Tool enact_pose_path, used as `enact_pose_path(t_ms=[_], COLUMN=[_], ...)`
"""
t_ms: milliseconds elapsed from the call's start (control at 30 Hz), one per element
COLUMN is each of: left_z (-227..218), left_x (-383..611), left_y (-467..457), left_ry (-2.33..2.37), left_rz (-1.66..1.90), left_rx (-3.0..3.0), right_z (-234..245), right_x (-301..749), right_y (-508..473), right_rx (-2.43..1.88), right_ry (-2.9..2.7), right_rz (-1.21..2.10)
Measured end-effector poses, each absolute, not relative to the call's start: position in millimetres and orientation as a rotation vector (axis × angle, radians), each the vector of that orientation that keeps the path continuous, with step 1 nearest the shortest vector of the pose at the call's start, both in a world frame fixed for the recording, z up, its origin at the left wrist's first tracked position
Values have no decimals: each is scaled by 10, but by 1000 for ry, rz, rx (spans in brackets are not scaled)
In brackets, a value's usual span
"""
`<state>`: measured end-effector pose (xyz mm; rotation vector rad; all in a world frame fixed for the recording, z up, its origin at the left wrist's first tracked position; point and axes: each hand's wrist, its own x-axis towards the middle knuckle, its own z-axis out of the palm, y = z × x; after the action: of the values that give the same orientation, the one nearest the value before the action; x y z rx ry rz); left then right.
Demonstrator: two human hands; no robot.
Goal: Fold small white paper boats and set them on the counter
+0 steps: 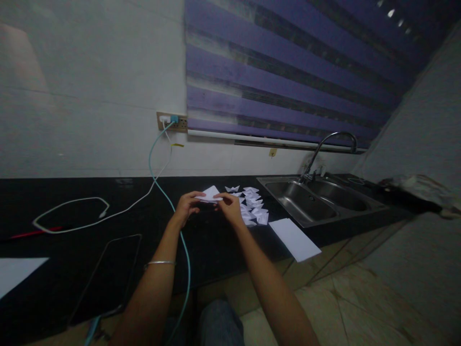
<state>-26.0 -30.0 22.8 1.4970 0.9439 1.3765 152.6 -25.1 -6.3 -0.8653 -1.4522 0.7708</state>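
Between my hands, a little above the black counter, is a folded piece of white paper point(211, 194) with a pointed top. My left hand point(186, 205) pinches its left end, thumb and fingers closed on it. At the right end, my right hand point(229, 206) grips the lower edge between thumb and fingers. Just right of my right hand lie several folded white paper boats point(254, 202), grouped close together on the counter. Part of that group is hidden behind my right hand.
A steel double sink point(302, 199) with a curved faucet point(334, 134) is at the right. White sheets point(295, 239) overhang the counter's front edge. A teal cable point(163, 190) runs past my left forearm. A phone-like dark slab point(108, 274), white cable point(72, 229) and paper point(19, 271) lie left.
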Motion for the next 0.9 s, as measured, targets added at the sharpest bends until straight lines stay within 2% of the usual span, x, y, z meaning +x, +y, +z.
enact_pose_path(t_ms=[733, 900], left_z=[233, 215], left_x=[-289, -330], left_y=[-287, -247], left_ry=[892, 914], left_rz=[1499, 1623], left_rx=[1262, 1199], right_z=[-6, 22], right_x=[1594, 1618], right_y=[-274, -271], right_rx=[-879, -836], right_ry=[-1413, -1394], right_rz=[859, 851])
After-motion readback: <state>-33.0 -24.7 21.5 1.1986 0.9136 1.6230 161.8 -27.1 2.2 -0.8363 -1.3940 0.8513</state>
